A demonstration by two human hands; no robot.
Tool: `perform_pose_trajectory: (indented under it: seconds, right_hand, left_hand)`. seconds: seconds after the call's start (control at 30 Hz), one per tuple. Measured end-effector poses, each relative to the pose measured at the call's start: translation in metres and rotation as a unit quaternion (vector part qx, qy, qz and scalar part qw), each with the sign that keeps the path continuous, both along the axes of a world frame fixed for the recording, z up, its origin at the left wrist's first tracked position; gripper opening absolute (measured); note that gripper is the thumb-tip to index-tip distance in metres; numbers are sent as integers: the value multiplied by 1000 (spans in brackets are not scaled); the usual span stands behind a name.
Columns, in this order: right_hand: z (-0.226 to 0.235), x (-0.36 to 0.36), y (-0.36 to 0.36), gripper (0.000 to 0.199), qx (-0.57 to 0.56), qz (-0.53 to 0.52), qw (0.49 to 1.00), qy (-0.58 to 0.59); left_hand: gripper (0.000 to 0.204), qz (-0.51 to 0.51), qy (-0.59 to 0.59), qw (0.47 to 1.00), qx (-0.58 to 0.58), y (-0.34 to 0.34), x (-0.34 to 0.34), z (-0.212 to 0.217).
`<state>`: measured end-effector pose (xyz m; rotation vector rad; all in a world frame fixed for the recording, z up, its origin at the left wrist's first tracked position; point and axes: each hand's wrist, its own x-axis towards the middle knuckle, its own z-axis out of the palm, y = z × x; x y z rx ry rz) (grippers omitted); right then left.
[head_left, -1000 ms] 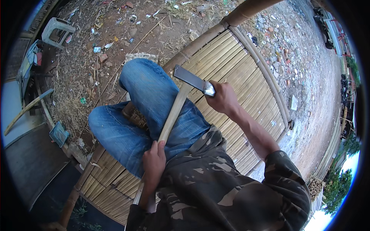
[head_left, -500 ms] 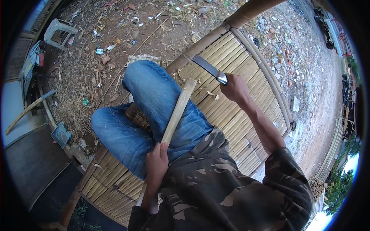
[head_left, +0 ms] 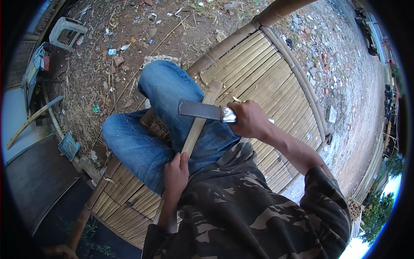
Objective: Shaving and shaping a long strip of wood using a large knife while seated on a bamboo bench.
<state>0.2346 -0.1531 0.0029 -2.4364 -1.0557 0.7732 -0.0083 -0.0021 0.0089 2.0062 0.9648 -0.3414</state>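
Note:
A long, flat bamboo strip (head_left: pixel 195 134) slants across my jeans, its far end past my right thigh. My left hand (head_left: pixel 176 175) is closed round its lower part near my waist, and the strip continues beneath my forearm. My right hand (head_left: pixel 251 120) grips the handle of a machete (head_left: pixel 198 110), whose broad, square-ended blade meets a shiny metal collar at the handle. In this view the blade crosses over the strip's upper part; whether it touches the wood I cannot tell. Only a pale bit of the handle's end shows behind my wrist.
I sit on a bamboo-slat bench (head_left: pixel 276 90) framed by thick poles. Pale shavings lie on it. A plastic stool (head_left: pixel 64 32) stands far left on littered ground, with a blue-green basket (head_left: pixel 69 146) nearer. A curved bamboo piece (head_left: pixel 32 123) leans at the left.
My right hand has brought the machete left and toward me, from above the bench to across the strip. The left hand keeps its grip, having moved only slightly.

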Motion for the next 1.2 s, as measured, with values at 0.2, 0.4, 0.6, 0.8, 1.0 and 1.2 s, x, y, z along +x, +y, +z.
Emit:
perform_pose_trajectory:
  seconds: [0.2,0.4,0.6,0.8,1.0,1.2]
  right_hand:
    - [-17,69,5,11,-95,-171,981,-1]
    - [-8,2,16,18,-135,1,988,70]
    - [-6,-13,7,16,-41,-52,993,96]
    - [7,-10,3,13,-48,-74,995,41]
    - [5,0,-9,18,-77,-101,991,44]
    - [21,-26,-5,23,-25,2,999,45]
  left_hand:
    - [40,5,2,1000,4,1,-3,1]
    - [39,-5,-30,999,-10,6,-2,-4]
    - [33,-108,-101,974,171,17,43,12]
    - [36,-137,-150,961,191,6,94,-7]
    - [36,-30,-68,977,-199,14,121,4]
    - [22,-147,-247,945,158,2,98,-46]
